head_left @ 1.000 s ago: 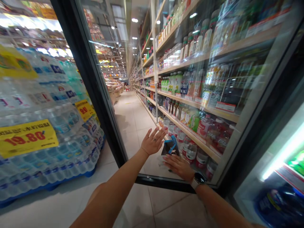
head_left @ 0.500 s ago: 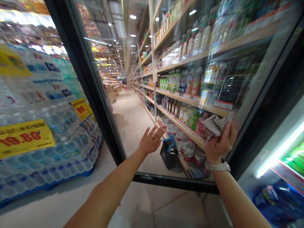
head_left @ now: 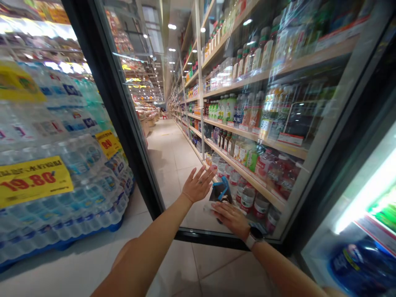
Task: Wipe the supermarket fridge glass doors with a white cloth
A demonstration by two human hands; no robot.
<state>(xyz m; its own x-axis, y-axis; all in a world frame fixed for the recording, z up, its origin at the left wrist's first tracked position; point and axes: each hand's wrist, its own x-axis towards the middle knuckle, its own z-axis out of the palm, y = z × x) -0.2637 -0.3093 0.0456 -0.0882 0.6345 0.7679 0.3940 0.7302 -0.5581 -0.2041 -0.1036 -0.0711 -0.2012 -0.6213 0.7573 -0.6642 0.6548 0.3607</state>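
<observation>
A tall glass door with a black frame (head_left: pixel 133 152) stands in front of me. My left hand (head_left: pixel 197 186) lies flat against the pane, fingers spread, holding nothing. Low on the glass, right of it, my right hand (head_left: pixel 230 218) presses a light-coloured cloth (head_left: pixel 209 207) to the pane, mostly covered by the palm and fingers. A watch (head_left: pixel 256 234) is on my right wrist. Just above that hand, a dark bag with blue handles (head_left: pixel 220 189) shows by the shelves, partly hidden by the hand.
Shelves of bottled drinks (head_left: pixel 244 161) run along the right, seen through the glass. Stacked water packs (head_left: pixel 62 214) with yellow price signs (head_left: pixel 35 179) stand on a blue pallet at left. At far right is a lit cooler with blue bottles (head_left: pixel 361 264). Pale floor tiles (head_left: pixel 182 264) lie below.
My right hand has swept the cloth from the right side of the pane down and left, to near its lower middle. My left hand has stayed in place.
</observation>
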